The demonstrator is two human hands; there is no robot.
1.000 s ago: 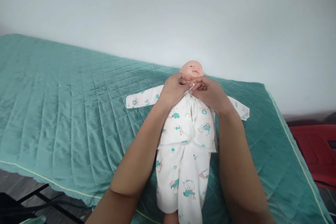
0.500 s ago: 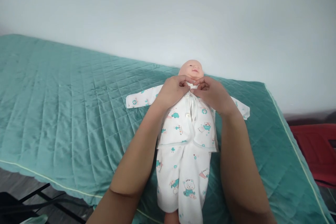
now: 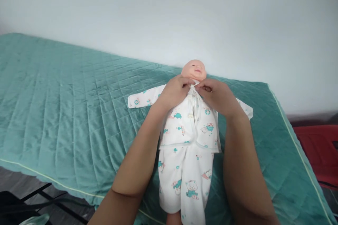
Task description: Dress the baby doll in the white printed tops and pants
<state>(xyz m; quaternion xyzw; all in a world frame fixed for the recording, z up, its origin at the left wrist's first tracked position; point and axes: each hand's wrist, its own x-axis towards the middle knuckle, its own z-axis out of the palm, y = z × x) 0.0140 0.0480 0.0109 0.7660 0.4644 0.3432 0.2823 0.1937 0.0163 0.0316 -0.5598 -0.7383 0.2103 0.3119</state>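
Observation:
A baby doll (image 3: 195,69) lies on its back on a teal quilted mattress (image 3: 66,112), head toward the wall. It wears a white top (image 3: 188,123) with teal animal prints and matching trousers (image 3: 185,182). My left hand (image 3: 174,91) pinches the top's collar edge just under the doll's chin. My right hand (image 3: 218,96) pinches the opposite collar edge, fingertips almost meeting the left hand's. Both sleeves are spread out sideways. A button shows lower on the top's front.
A plain white wall rises behind the mattress. A red object (image 3: 317,151) stands beyond the mattress's right edge. Dark metal legs (image 3: 42,197) and floor show at the lower left under the mattress's near edge.
Both hands stay at the doll's collar; the fingers have shifted slightly, drawing the two collar edges closer together. The view has moved a little.

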